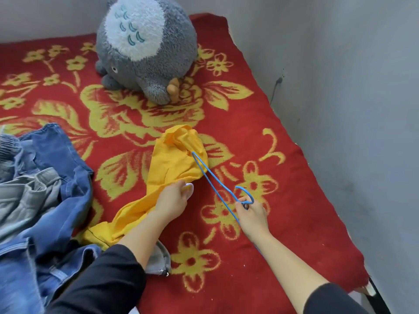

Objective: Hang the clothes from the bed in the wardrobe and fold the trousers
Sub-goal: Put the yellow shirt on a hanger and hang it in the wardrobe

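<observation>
Shirt (172, 162) is lying crumpled mid-frame on the bed (272, 132), yellow, with one end of a blue wire hanger (210, 180) poked into it. Left hand (171, 201) has its fingers curled on the lower fabric, and right hand (252, 215) pinches the hanger just under the hook. Looks like thin, floppy cotton to me, so it'll probably bunch and slip off that skinny wire. I'd grab it at the collar or a shoulder seam, not the loose middle. Jeans (56, 155) are piled at the left edge, heavier and stiffer I'd guess. Plush (145, 53) sits top centre.
</observation>
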